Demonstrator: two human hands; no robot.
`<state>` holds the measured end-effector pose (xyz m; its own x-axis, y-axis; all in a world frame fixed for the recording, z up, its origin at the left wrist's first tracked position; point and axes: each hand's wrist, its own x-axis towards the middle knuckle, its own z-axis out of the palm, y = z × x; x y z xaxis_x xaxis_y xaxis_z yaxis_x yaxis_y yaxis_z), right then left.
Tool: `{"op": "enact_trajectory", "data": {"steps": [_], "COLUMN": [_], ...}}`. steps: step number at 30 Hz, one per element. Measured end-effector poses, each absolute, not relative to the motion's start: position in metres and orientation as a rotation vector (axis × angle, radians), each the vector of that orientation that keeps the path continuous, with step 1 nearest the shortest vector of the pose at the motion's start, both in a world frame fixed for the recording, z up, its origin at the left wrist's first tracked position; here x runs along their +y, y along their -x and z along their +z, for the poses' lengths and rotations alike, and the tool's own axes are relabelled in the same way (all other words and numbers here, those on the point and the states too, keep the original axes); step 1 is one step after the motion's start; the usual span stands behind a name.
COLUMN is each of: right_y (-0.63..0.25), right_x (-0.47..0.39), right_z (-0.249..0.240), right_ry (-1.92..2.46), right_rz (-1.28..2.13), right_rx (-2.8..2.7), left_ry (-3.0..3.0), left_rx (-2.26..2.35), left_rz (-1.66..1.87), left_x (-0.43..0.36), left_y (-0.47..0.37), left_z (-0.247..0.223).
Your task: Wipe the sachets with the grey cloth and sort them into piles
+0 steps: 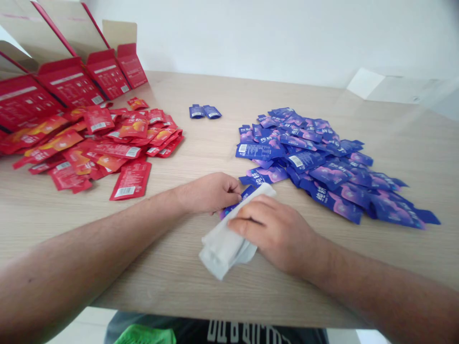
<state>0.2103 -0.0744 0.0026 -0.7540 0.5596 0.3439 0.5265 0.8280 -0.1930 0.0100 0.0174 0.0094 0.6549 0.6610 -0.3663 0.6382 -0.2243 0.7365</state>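
My left hand (215, 193) is closed in a pinch on a blue-purple sachet (234, 203) low over the table. In my right hand (274, 227) is a folded white tissue (224, 246), gripped between thumb and fingers and lying against the sachet. The tissue hides much of that sachet. Just beyond my hands spreads a heap of blue sachets (308, 157) with pink and purple shapes on them. Two small blue sachets (204, 112) lie apart near the back of the table.
On the left lies a heap of red and orange sachets (107, 143). Behind it stands a row of red boxes (71, 81) with raised flaps. A white box (389, 88) rests at the back right by the wall. Something green (145, 334) shows below the table's front edge.
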Motion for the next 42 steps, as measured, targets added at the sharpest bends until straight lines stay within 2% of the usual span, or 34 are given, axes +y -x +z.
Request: {"op": "enact_trajectory", "data": {"steps": [2,8,14,20,25,31,37,42], "right_y": [-0.208,-0.223,-0.211,-0.217,-0.208,-0.219,-0.212,-0.222], "right_x": [-0.079,-0.065,-0.073,-0.066,-0.073,-0.063,-0.069,-0.061], "right_z": [0.005,0.002,0.001,-0.001,0.000,-0.001,-0.001,0.000], "right_ry": [0.716,0.981,0.687,0.902,0.636,0.935,0.661,0.963], "right_rz": [0.129,0.091,0.143,0.097,0.118,0.085,0.136,0.098], "right_rx": [-2.687,-2.542,-2.713,-2.538,-2.718,-2.525,-2.697,-2.516], "left_ry": [-1.849,-1.753,-1.751,-1.725,-1.753,-1.746,-1.751,-1.770], "left_rx": [1.004,0.996,0.991,0.971,0.959,0.966,0.968,0.967], "left_rz": [0.017,0.019,0.015,0.037,0.037,0.061,0.030,0.043], "left_x": [0.017,0.019,0.019,0.019,0.018,0.018,0.018,0.019], "left_y": [-0.010,-0.011,-0.011,-0.011,-0.010,-0.011,-0.011,-0.011], "left_z": [0.009,0.009,0.009,0.007,0.008,0.008,0.010,0.008]}}
